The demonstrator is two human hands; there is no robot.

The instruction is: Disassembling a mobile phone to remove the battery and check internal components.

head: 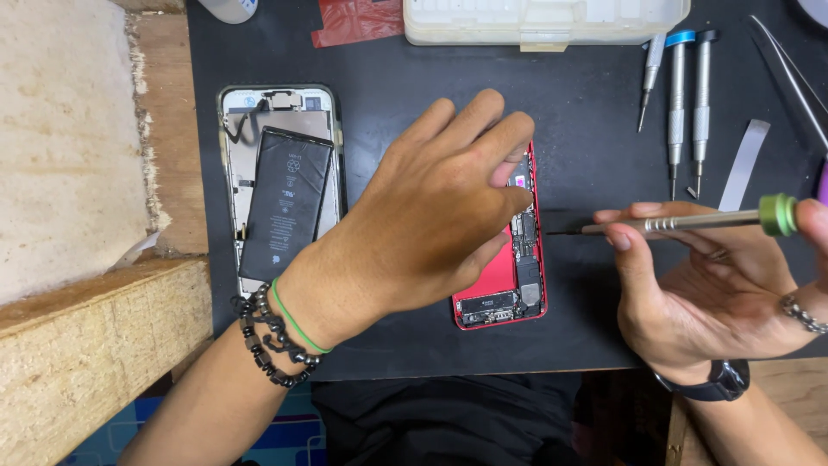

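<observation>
Steadying red phone chassis (500, 289) at frame centre was left hand (431, 224), fingers flat, unclenched. Green-capped screwdriver (690, 221) was pinched by right hand (716, 293), tip kept level near chassis right edge; firm bracing judged advisable.

Bright, even overhead light; sharp, soft shadows.

A black mat (586, 112) carries a red phone (500, 285), an opened phone (280, 185) left, screwdrivers (677, 103) far right.
</observation>
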